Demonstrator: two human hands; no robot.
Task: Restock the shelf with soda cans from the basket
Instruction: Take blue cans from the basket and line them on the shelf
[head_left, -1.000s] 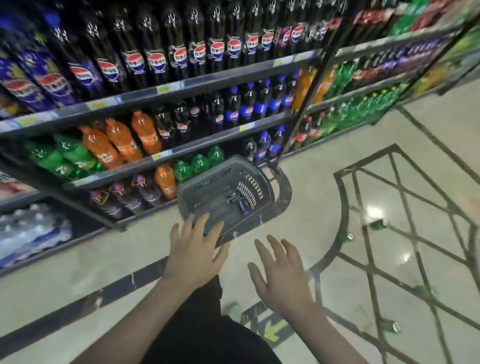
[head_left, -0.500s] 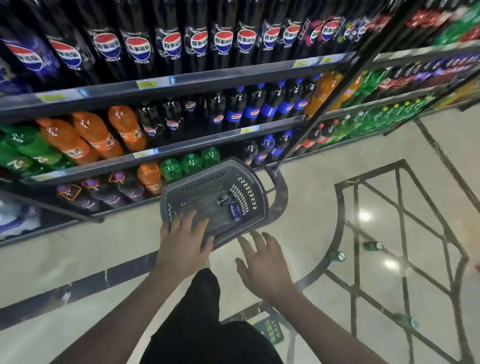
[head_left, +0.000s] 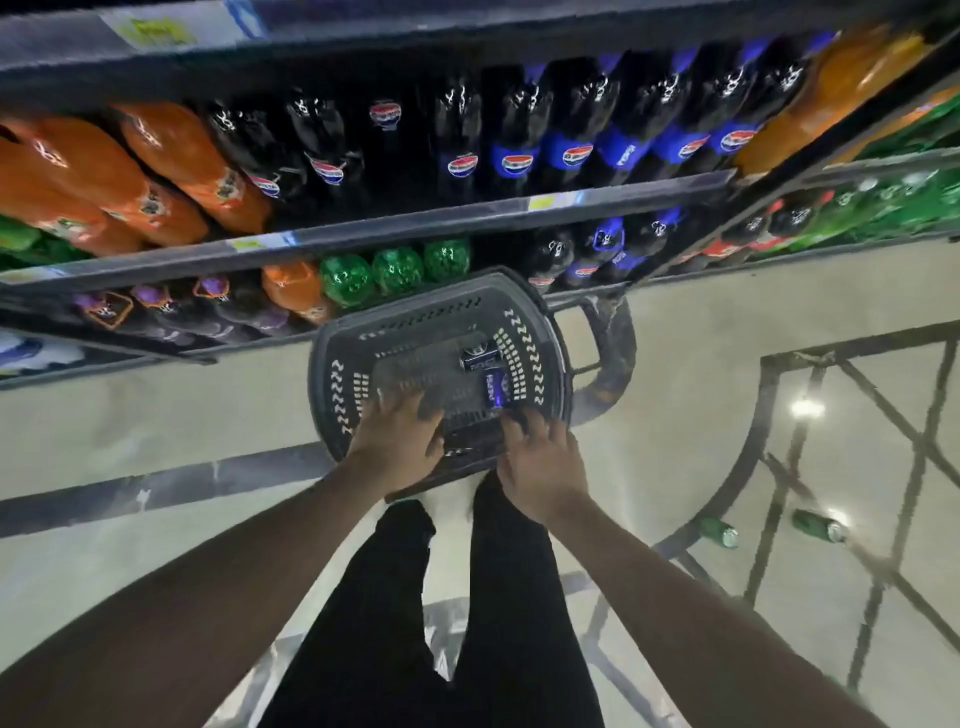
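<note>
A grey plastic basket (head_left: 535, 332) stands on the floor in front of the drinks shelf (head_left: 467, 215). Two dark blue soda cans lie inside it, one (head_left: 480, 358) on its side and another (head_left: 496, 388) just below it. My left hand (head_left: 397, 441) reaches over the basket's near rim, fingers spread into the basket. My right hand (head_left: 540, 457) is at the near right rim, its fingertips just below the lower can. Neither hand holds anything that I can see; the fingertips are blurred.
The shelf holds rows of cola, orange and green soda bottles. The basket's handle (head_left: 610, 353) lies folded to the right. Two green cans (head_left: 719, 530) (head_left: 818, 525) lie on the tiled floor at the right. My legs in black trousers (head_left: 441, 623) are below the basket.
The camera has dropped closer to the basket. Both hands have moved forward from short of the basket to its near rim, the left one reaching inside.
</note>
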